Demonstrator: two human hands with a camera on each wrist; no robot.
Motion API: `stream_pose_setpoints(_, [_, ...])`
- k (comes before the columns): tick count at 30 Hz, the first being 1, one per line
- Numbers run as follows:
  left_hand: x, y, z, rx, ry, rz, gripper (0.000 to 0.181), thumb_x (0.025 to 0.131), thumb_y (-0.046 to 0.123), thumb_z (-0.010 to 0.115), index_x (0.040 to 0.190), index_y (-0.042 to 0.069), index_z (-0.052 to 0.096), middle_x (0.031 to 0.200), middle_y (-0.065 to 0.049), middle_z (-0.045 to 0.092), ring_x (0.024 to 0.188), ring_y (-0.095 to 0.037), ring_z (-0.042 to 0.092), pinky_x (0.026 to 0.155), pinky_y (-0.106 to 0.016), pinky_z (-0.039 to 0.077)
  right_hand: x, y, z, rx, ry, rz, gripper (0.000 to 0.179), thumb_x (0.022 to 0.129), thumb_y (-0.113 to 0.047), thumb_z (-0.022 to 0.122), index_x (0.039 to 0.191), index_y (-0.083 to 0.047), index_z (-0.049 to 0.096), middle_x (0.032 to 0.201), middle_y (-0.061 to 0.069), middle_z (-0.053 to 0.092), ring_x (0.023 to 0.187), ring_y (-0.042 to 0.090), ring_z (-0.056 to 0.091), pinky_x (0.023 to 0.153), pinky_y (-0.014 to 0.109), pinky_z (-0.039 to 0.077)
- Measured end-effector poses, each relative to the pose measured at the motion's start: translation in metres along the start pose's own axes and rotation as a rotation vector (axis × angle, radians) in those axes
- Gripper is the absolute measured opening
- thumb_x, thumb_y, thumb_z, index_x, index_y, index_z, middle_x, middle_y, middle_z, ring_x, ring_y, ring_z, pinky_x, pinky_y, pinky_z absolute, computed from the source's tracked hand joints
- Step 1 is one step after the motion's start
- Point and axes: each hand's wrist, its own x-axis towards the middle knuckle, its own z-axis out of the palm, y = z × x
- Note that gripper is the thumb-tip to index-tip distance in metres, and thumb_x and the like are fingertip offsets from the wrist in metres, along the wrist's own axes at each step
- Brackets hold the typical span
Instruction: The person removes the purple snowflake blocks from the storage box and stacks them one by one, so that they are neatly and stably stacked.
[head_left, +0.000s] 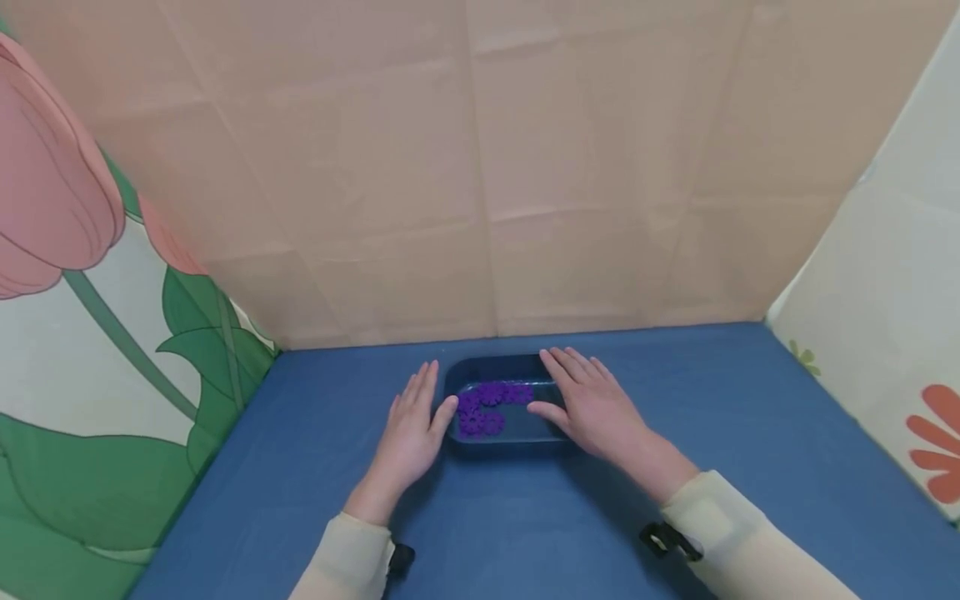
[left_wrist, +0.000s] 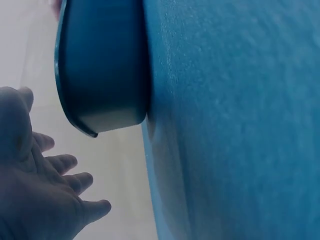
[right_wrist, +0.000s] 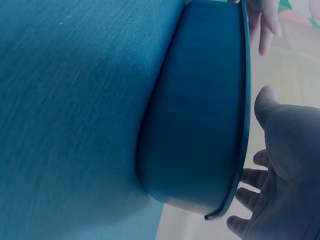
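Note:
A dark blue rectangular tray [head_left: 510, 448] stands on the blue table in the head view. Small purple flower-like pieces [head_left: 491, 393] lie inside it, mostly towards the left and back. My left hand [head_left: 411, 429] is beside the tray's left end, fingers straight and thumb at the rim. Over the right end reaches my right hand [head_left: 592, 408], its fingers extended and its thumb spread above the interior; it hides that end. In the left wrist view the left hand [left_wrist: 40, 180] is apart from the tray wall [left_wrist: 105, 60]. The right wrist view has the right hand's fingertips [right_wrist: 247, 197] right at the rim.
A blue cloth [head_left: 495, 533] covers the table. Behind it rises a creased tan backdrop [head_left: 480, 167]. Printed panels stand at both sides, with a pink tulip [head_left: 52, 167] on the left one and a red flower [head_left: 941, 442] on the right. Dark wrist devices sit at both cuffs.

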Motion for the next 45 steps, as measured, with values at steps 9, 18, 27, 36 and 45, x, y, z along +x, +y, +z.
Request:
stream_pose_setpoints(9, [0.003,-0.005,0.005,-0.178,-0.045,-0.066,0.068,0.097,0.072,0.026,0.156,0.046,0.004,0.167,0.011,0.01,0.155,-0.02,0.012,0.122,-0.056,0.017,0.009,-0.003,0.009,0.066,0.014,-0.016,0.084,0.094,-0.061,0.055,0.158,-0.011,0.029,0.157,0.013,0.04,0.143,0.035,0.038,0.116,0.056,0.031])
stream_pose_setpoints(18, [0.005,-0.012,0.011,-0.326,-0.076,-0.123,0.07,0.094,0.078,0.027,0.154,0.05,0.006,0.167,0.008,0.013,0.154,-0.024,0.013,0.121,-0.058,0.015,0.02,-0.003,0.018,0.165,-0.053,0.037,0.085,0.093,-0.063,0.055,0.158,-0.015,0.03,0.156,0.015,0.04,0.142,0.037,0.04,0.113,0.056,0.036])
stream_pose_setpoints(27, [0.006,-0.017,0.017,-0.443,-0.119,-0.146,0.071,0.093,0.078,0.03,0.154,0.05,0.008,0.165,0.015,0.015,0.154,-0.018,0.011,0.123,-0.054,0.013,0.032,-0.003,0.022,0.264,-0.135,0.046,0.083,0.09,-0.058,0.063,0.155,-0.013,0.036,0.152,0.014,0.043,0.138,0.036,0.043,0.109,0.054,0.041])
stream_pose_setpoints(36, [0.006,-0.025,0.022,-0.548,-0.171,-0.175,0.071,0.092,0.078,0.035,0.153,0.053,0.011,0.163,0.02,0.014,0.154,-0.013,0.01,0.124,-0.051,0.013,0.042,-0.003,0.028,0.302,-0.214,0.049,0.078,0.089,-0.054,0.068,0.149,-0.009,0.045,0.135,0.013,0.055,0.119,0.027,0.058,0.101,0.047,0.048])
stream_pose_setpoints(45, [0.006,-0.033,0.025,-0.611,-0.233,-0.152,0.067,0.093,0.074,0.039,0.151,0.057,0.009,0.166,0.014,0.012,0.155,-0.019,0.009,0.123,-0.054,0.014,0.051,0.0,0.03,0.296,-0.257,0.065,0.067,0.089,-0.042,0.074,0.141,-0.004,0.055,0.125,0.016,0.059,0.112,0.028,0.06,0.1,0.048,0.049])
